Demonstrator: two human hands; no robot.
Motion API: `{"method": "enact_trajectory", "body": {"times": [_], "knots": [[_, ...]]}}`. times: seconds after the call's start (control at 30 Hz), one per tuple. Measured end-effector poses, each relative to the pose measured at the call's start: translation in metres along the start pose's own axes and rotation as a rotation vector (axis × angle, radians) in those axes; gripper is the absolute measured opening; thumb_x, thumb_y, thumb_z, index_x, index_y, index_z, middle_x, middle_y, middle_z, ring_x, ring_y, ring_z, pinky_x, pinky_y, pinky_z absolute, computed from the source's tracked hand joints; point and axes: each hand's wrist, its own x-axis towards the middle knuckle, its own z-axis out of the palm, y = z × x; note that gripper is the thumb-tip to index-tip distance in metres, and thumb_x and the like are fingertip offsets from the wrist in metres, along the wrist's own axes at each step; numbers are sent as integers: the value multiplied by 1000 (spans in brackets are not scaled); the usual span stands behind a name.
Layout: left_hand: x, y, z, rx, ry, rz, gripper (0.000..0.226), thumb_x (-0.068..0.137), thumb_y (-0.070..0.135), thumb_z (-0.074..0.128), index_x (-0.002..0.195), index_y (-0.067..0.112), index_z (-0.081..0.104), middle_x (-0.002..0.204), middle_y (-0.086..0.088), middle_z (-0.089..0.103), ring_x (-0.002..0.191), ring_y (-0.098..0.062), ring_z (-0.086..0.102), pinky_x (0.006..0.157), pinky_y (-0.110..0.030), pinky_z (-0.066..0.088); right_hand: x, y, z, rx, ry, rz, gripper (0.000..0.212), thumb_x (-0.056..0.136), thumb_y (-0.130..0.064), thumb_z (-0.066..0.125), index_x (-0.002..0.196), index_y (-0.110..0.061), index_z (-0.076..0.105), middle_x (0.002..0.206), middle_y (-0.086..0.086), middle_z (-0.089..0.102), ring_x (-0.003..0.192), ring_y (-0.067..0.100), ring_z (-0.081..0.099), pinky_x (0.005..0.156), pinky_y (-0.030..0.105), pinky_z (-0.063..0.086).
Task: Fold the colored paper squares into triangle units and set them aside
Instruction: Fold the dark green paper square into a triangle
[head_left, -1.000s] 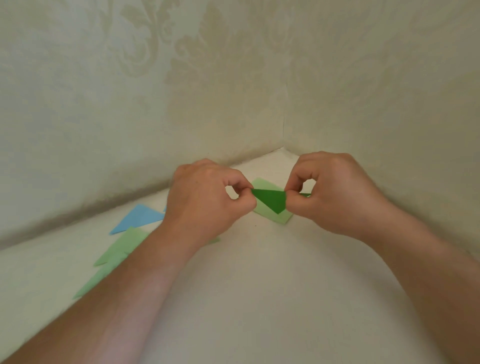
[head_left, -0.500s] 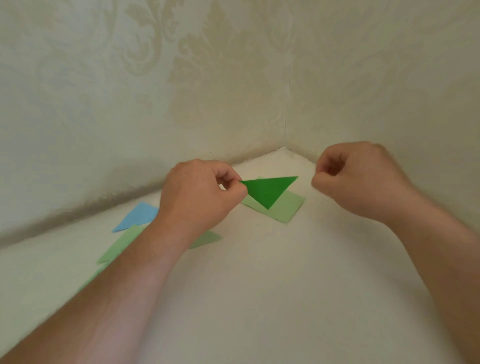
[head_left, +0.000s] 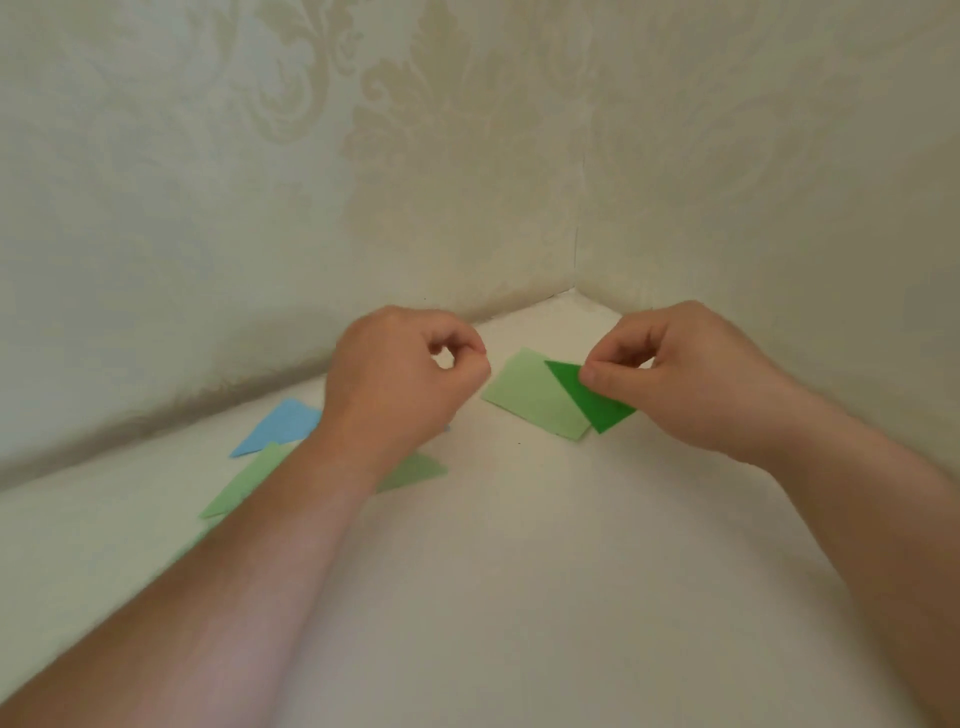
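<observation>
A pale surface (head_left: 519, 597) is seen, bounded at the back by two patterned walls (head_left: 260, 182) that meet in a corner. On it, under and beside the left forearm, a group of finished triangle units is laid out: a light green triangle (head_left: 249, 480), partly covered by the forearm, and a blue triangle (head_left: 283, 423) just behind it. A further sliver of green is visible lower at the forearm's edge, but its shape cannot be made out. These are judged to be the units already folded and set aside.

Near the corner, one light green square (head_left: 530, 397) lies flat and unfolded; it is judged to be work outstanding. Whether further sheets lie beneath it cannot be told.

The dark green triangle (head_left: 589, 397) is held by one corner between thumb and fingers of the right hand (head_left: 675, 374), low over the right part of the light green square and overlapping it in view. Whether it touches the square cannot be determined. Its folding appears complete; only its placement with the other units is judged to be left.

The left hand (head_left: 405, 379) is held above the surface with fingers curled and fingertips close to the thumb; nothing is seen in its grasp.

The task is assessed as partly done: several units set aside, one unit in hand awaiting placement, at least one square yet to be folded.
</observation>
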Motion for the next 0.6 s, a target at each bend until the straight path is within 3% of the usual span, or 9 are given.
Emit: {"method": "enact_trajectory", "body": {"times": [0.03,0.1,0.2,0.3,0.4,0.47,0.53,0.6], "knots": [[2,-3,-2,-38,27,6,13,80,23,73,81,36,78,77,25,66,83,-3,61,84,-24,48,1,1,-1,83,-18,36,16,91,-25,75,75,-22,78,70,-9,71,55,3,55,53,21,43],[0,-1,-1,-75,9,176,30,80,16,74,96,41,75,96,28,69,97,-1,61,92,-18,44,2,0,0,221,-98,106,22,96,-22,70,76,-17,77,67,-7,69,56,1,53,62,21,38],[-8,5,15,-95,-45,501,33,78,15,81,108,26,77,117,14,71,108,-7,60,99,-25,44,2,-2,2,343,-229,163,25,99,-18,63,77,-16,75,69,-5,66,64,6,53,69,26,33],[-10,6,23,-174,9,575,16,83,18,81,98,20,81,108,8,75,96,-12,63,92,-30,48,3,1,1,362,-291,176,21,97,-19,64,81,-16,77,75,-1,64,79,19,48,80,37,29],[-9,6,19,-168,-15,609,6,87,17,80,92,21,81,92,12,76,83,-11,65,83,-32,49,2,2,3,323,-323,156,24,98,-24,65,83,-8,76,76,1,61,77,17,48,81,36,33],[-9,6,16,-131,-44,574,7,89,18,79,92,23,81,84,15,74,78,-8,63,80,-30,49,1,0,1,280,-240,96,26,98,-33,65,88,-14,78,77,-4,66,73,8,56,75,24,43],[-10,6,15,-99,-37,514,9,89,20,78,94,26,82,84,17,75,78,-5,62,77,-26,48,2,0,-2,294,-70,-15,22,98,-37,64,89,-23,79,82,-12,73,77,2,62,67,10,44],[-10,6,16,-72,-35,448,12,89,23,75,96,29,81,84,19,75,81,-4,62,76,-21,45,1,0,-3,290,43,-160,13,95,-34,68,90,-27,78,87,-15,73,80,-3,63,69,7,42]]}}
